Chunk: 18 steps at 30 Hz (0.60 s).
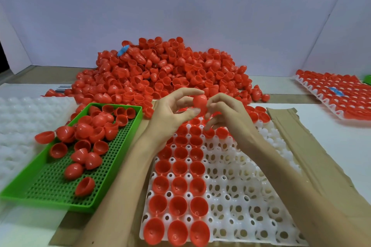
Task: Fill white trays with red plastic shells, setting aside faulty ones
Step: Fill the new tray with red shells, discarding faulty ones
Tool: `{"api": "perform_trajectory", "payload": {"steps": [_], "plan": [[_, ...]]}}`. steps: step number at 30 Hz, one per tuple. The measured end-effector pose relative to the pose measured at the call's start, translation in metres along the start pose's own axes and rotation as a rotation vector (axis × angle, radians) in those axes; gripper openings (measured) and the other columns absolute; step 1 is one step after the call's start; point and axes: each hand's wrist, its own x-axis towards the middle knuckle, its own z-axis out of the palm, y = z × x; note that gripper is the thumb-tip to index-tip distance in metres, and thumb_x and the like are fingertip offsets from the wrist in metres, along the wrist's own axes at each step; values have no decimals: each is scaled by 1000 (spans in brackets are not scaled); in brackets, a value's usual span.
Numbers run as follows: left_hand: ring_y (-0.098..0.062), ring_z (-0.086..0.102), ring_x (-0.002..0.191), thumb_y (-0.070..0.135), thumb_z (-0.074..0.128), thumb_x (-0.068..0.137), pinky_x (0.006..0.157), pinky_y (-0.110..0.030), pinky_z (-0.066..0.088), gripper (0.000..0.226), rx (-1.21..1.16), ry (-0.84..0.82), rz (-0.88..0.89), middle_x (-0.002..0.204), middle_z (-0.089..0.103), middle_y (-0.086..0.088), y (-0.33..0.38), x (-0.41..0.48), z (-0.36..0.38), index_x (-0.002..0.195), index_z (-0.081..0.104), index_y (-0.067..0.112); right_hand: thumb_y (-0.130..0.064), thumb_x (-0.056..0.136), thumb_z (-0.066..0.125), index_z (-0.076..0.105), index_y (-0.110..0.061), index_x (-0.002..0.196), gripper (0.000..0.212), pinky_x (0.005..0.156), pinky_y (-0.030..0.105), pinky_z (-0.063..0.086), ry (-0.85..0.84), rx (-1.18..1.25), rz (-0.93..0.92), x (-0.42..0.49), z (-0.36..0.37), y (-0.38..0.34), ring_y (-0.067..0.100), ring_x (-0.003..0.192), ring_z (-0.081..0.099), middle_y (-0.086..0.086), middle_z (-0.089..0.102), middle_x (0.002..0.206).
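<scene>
Checking one shell over the tray's far edge

Left hand (172,110) and right hand (224,112) pinch a red shell (199,102) above the white tray (241,196); next, probably seat it in an empty cup or drop it in the green tray (60,190).

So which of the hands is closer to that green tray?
The left. The left hand sits just right of the green tray, pinching a red shell; the right hand is on the shell's other side, farther off, over the white tray.
</scene>
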Motion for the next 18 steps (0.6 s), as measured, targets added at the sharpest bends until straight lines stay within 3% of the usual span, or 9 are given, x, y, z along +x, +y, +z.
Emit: {"api": "perform_trajectory", "payload": {"steps": [3,6,9,14,18], "plan": [[-12,66,114,2,71,89,96,-29,52,34,34,-22,26,111,75,4,-1,0,1,113,71,27,-25,103,46,68,-8,100,28,72,37,53,-57,16,49,0,-1,1,29,70,73,6,76,86],[-14,65,116,1,70,87,94,-25,52,31,6,-36,55,113,74,3,0,0,-2,110,73,22,-31,99,49,70,-9,106,31,72,34,55,-106,76,33,0,1,0,29,74,74,11,76,96],[-16,62,123,-3,69,86,99,-32,52,28,-6,-55,69,122,70,2,0,-1,-3,102,76,19,-36,92,51,72,-11,102,34,74,35,56,-105,166,53,0,-1,-3,29,77,73,7,76,96],[-13,57,129,-9,67,86,104,-33,48,36,5,-71,58,130,66,2,0,-1,-1,90,78,25,-19,96,57,72,-7,101,19,75,33,57,-97,124,-15,-3,-3,-5,26,78,74,11,74,86],[-11,57,129,-6,66,84,104,-27,48,30,-1,-70,68,132,66,3,0,-2,-1,94,78,20,-8,92,58,71,-5,105,18,82,42,58,-68,68,-28,-4,-3,-6,25,81,75,11,75,85]]}}
